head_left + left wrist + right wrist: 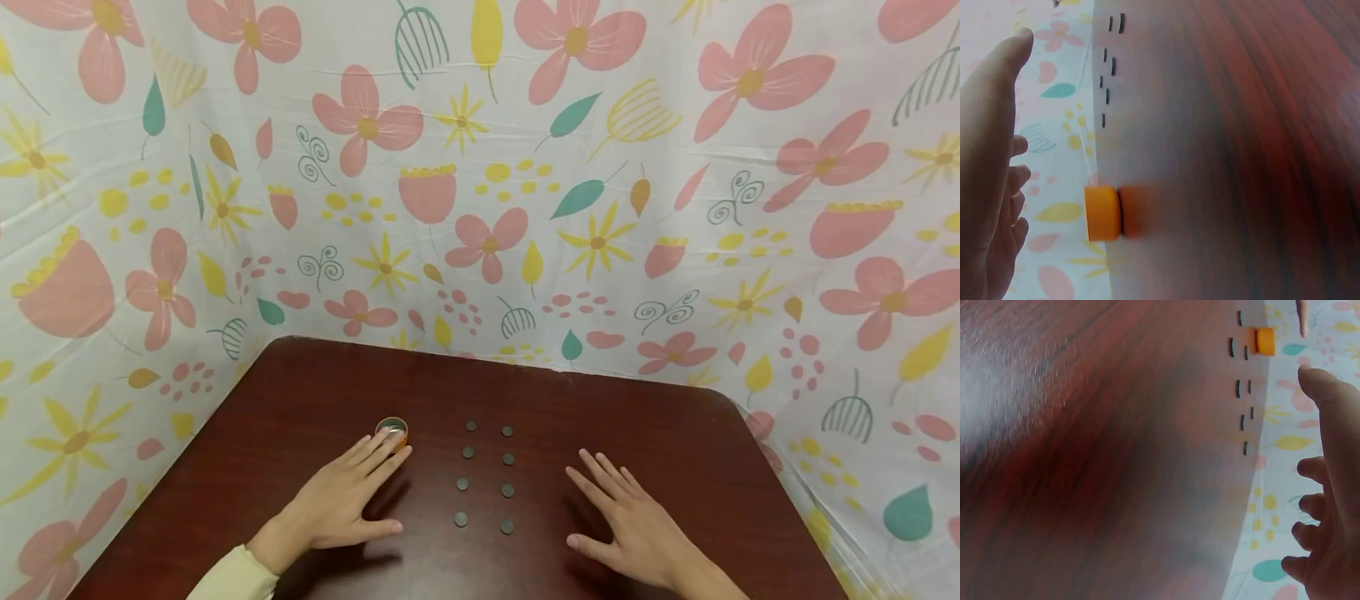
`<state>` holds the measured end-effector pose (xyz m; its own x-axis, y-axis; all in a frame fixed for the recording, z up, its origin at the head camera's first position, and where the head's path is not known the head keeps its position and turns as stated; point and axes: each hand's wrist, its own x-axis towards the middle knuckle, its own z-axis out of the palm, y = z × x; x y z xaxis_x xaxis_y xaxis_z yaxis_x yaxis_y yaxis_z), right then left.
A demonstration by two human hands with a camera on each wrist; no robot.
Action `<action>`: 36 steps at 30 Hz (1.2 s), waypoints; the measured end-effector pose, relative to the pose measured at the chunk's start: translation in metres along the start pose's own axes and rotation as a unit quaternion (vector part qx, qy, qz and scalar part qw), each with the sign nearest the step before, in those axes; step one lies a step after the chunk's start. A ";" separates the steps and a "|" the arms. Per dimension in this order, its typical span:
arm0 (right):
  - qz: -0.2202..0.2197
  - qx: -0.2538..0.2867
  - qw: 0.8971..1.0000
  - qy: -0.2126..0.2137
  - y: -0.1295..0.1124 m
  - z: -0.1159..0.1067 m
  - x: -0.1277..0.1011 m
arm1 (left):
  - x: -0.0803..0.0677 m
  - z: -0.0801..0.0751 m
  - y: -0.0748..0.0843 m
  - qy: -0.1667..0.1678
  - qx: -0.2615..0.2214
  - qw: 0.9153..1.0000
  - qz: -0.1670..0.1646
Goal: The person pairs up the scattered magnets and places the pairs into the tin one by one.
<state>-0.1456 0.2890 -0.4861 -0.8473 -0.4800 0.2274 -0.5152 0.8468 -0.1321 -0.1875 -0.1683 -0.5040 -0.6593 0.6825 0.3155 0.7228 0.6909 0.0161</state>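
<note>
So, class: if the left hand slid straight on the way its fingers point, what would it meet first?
The small orange cup: the left hand lies flat with its fingertips right at the cup, perhaps already touching; contact is unclear.

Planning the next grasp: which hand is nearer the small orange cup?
Left. The left hand lies flat with its fingertips right at the orange cup; the right hand rests flat beyond the coins.
</note>
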 end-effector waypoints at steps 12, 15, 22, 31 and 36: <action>-0.024 0.079 0.997 -0.010 -0.021 0.020 0.019 | 0.029 0.017 0.023 -0.046 -0.106 0.992 0.051; -0.041 0.107 0.993 -0.013 -0.026 0.026 0.024 | 0.034 0.022 0.026 -0.052 -0.139 0.988 0.050; -0.055 0.144 0.988 -0.019 -0.032 0.034 0.029 | 0.040 0.033 0.030 -0.068 -0.191 0.978 0.040; -0.059 0.192 0.980 -0.006 -0.035 0.048 0.036 | 0.045 0.047 0.033 -0.098 -0.289 0.952 -0.015; -0.025 0.236 0.971 -0.034 -0.036 0.053 0.040 | 0.046 0.054 0.035 -0.097 -0.330 0.939 -0.034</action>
<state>-0.1682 0.2275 -0.5230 -0.8179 -0.5455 0.1829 -0.5443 0.6309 -0.5529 -0.2036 -0.1000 -0.5405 -0.6876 0.7168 0.1152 0.6067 0.4801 0.6336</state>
